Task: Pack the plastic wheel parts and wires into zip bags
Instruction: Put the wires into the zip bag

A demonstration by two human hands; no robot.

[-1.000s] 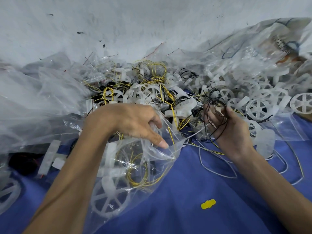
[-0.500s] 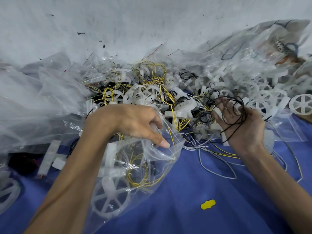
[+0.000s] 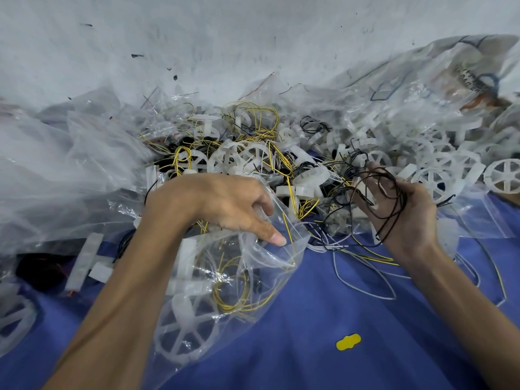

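- While the left hand [image 3: 225,209] grips the rim of the clear zip bag [image 3: 261,263] with curled fingers and thumb, the bag lies on the blue cloth [image 3: 337,311] — mouth gaping toward the pile.
- In the bag: a white spoked wheel [image 3: 183,330] and a coil of yellow wire [image 3: 233,296].
- The right hand [image 3: 408,218] is curled round a loose bundle of black wire [image 3: 392,204], just right of the bag's mouth.
- Behind both hands there's a heap of white wheels [image 3: 439,170] tangled with wires.
- White wire loops [image 3: 365,290] lie on the cloth under the right hand, with a small yellow tag [image 3: 348,342] nearer the camera.
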